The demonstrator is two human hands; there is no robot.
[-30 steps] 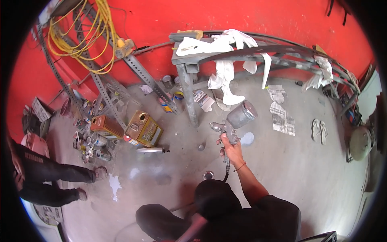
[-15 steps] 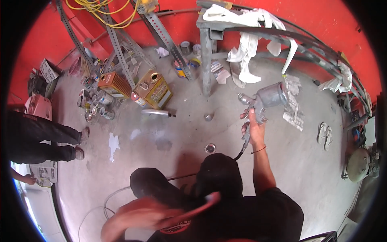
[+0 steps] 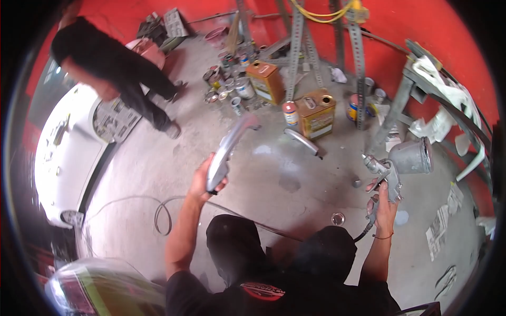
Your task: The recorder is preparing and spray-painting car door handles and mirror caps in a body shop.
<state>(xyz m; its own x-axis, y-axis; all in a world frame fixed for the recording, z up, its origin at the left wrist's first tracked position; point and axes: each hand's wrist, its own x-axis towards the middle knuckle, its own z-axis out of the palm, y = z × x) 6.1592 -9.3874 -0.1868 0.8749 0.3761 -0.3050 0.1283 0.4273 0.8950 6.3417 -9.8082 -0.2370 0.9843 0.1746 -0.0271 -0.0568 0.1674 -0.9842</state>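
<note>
Raised in front of me, my left hand [image 3: 203, 181] is closed round the lower end of a silver car door handle [image 3: 226, 150], whose other end points up and away. My right hand [image 3: 385, 205] grips a metal spray gun [image 3: 387, 176] with a grey paint cup [image 3: 414, 158] tilted to the right, its nozzle facing left. From the gun's grip a dark hose [image 3: 365, 231] runs down behind my knee. A second silver door handle [image 3: 303, 142] lies on the floor ahead, apart from both hands.
Square metal cans [image 3: 316, 118] and several small paint tins [image 3: 242, 89] stand ahead by perforated metal posts [image 3: 295, 52]. A co-worker [image 3: 124, 71] stands at the left by a white car [image 3: 68, 152]. Hose loops [image 3: 163, 216] cross the floor. Right are a metal stand [image 3: 395, 102] and newspaper [image 3: 437, 231].
My view has swung left. My left hand, blurred and low before, has come up and forward with the door handle. The spray gun stays in my right hand. The co-worker now bends toward the car.
</note>
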